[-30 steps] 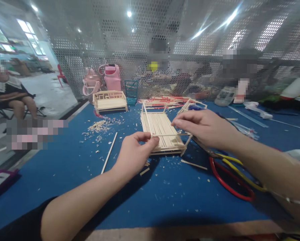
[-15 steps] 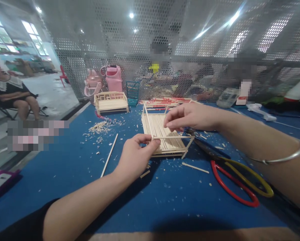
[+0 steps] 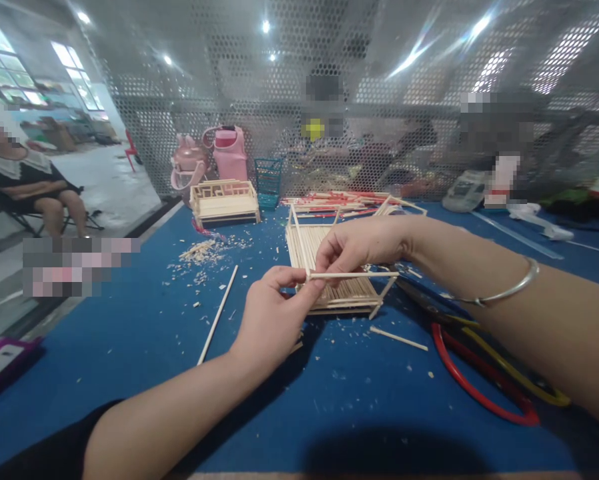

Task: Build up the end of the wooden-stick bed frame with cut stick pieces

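Note:
A small frame of pale wooden sticks (image 3: 354,291), with a slatted bed and thin corner posts, stands in front of me on the blue table. My left hand (image 3: 279,307) is closed at its near left corner, thumb and fingers pinching the joint where the upper sticks meet. Over the slats, my right hand (image 3: 352,248) has its fingers bent together close to that same corner, behind the near top stick (image 3: 359,275). Whatever lies between the right fingertips is hidden. A loose stick (image 3: 218,313) lies left of my left hand, and a shorter stick (image 3: 398,338) lies at the right.
Scissors (image 3: 479,387) with red and yellow handles lie under my right forearm. At the back stand a finished stick bench (image 3: 225,201), a pink bottle (image 3: 229,157) and a teal basket (image 3: 268,183). Red and pale sticks (image 3: 349,202) lie behind. A person (image 3: 34,183) sits at left.
My right hand has moved left and toward me, to the corner that my left hand pinches. The left hand keeps its hold. The view has shifted slightly.

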{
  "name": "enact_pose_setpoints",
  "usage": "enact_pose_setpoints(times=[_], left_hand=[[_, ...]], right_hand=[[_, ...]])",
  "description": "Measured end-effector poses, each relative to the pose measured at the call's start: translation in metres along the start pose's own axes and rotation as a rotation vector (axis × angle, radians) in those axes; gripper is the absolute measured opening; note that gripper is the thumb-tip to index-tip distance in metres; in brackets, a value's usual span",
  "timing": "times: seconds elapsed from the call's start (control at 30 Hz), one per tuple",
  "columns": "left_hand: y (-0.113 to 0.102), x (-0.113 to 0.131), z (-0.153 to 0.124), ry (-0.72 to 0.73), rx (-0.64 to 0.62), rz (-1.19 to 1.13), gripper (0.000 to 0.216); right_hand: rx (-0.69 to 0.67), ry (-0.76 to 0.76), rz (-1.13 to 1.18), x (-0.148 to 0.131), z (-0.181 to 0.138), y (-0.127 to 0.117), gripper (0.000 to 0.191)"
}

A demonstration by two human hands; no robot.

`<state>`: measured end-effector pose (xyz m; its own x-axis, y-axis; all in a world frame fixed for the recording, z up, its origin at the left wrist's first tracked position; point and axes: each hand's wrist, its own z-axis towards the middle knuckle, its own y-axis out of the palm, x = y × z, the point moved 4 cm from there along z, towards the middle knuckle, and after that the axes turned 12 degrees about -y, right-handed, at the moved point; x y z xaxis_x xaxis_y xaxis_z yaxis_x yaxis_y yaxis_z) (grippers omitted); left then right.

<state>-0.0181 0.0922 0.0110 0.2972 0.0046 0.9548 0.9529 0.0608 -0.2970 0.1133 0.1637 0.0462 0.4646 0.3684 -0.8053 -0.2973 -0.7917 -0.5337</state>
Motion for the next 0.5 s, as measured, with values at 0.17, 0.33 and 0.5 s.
enact_pose_setpoints(times=[0.17,0.33,0.5], left_hand=[[0.0009,-0.0002,-0.0008,0.049,-0.013,-0.019,0.017],[0.0012,0.0005,0.0001,-0.001,-0.059,-0.029,0.020],[-0.0046,-0.0066,-0.0038,-0.139,-0.164,0.101,0.048]], right_hand=[[-0.022,-0.008,-0.011,0.0004,0.0027,0.0005,0.019],[-0.008,-0.058,0.012,0.0034,0.0015,0.0017,0.019],[0.091,0.043,-0.132,0.0087,-0.0030,-0.0033,0.007]])
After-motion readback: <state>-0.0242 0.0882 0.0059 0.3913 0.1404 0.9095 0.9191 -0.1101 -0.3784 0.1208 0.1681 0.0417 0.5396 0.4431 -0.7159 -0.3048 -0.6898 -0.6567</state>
